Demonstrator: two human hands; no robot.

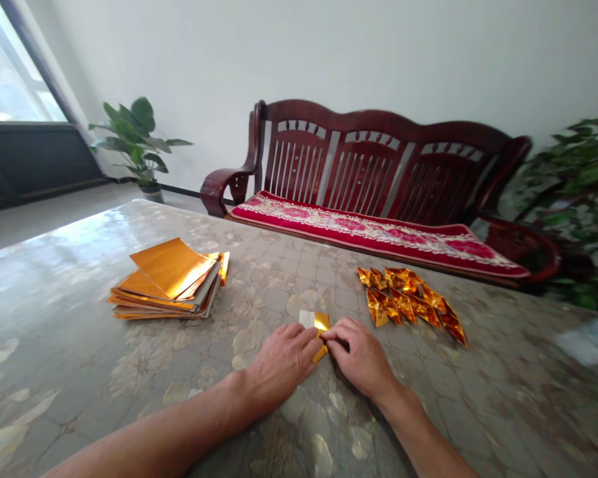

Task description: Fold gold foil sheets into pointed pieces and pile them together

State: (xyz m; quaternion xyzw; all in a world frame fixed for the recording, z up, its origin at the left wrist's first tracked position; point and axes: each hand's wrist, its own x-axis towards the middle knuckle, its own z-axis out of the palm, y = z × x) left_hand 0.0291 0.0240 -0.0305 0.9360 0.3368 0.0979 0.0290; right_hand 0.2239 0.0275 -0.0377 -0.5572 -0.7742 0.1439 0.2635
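On the table in front of me lies a small folded piece of gold foil paper, with a pale strip on its left side. My left hand rests over its left part, fingers lying flat and pressing it down; the thumb is mostly hidden. From the right, my right hand pinches the paper's edge between thumb and forefinger, with the other fingers curled in. Both hands almost meet on the paper and cover much of it. Several folded gold foil pieces sit in rows beyond my right hand.
A stack of gold foil sheets stands on the left of the patterned tabletop. Something pale and blurred lies at the right. Behind the table are a wooden bench with a red cushion and a potted plant.
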